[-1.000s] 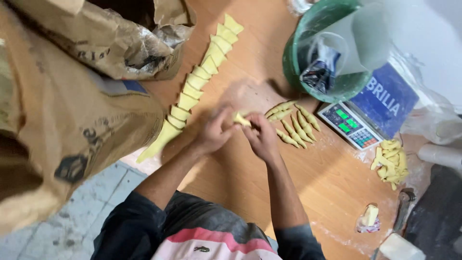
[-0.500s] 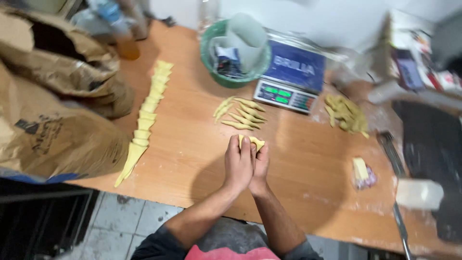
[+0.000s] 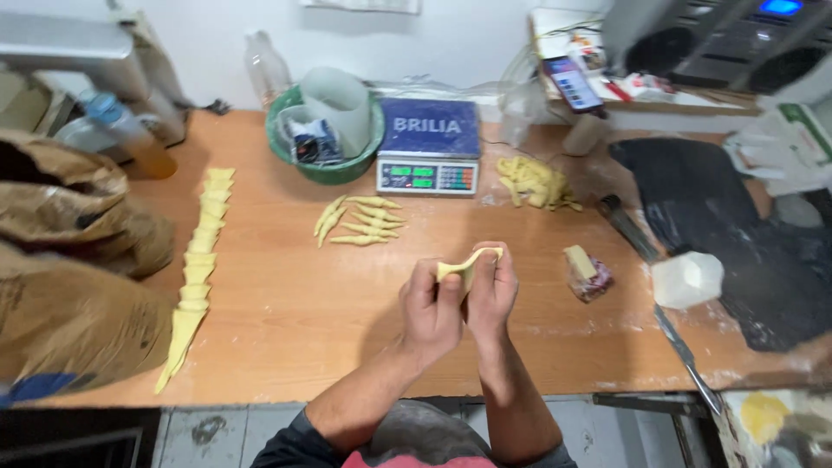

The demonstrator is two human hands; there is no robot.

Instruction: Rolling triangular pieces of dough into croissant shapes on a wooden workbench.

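The wooden table (image 3: pixel 286 321) holds a long row of yellow dough triangles (image 3: pixel 198 260) on the left. Small rolled dough sticks (image 3: pixel 360 224) lie near a scale (image 3: pixel 429 146) (it sits just beside a green bowl (image 3: pixel 286 152)). More dough scraps (image 3: pixel 533 182) lie right.

I count six rolled dough pieces (image 3: pixel 360 224) beside one scale (image 3: pixel 430 146), one green bowl (image 3: pixel 286 152), and two brown sacks (image 3: pixel 78 277) at left.

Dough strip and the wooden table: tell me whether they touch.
Apart. The head view shows the dough strip pinched between the left hand and right hand, lifted above the table.
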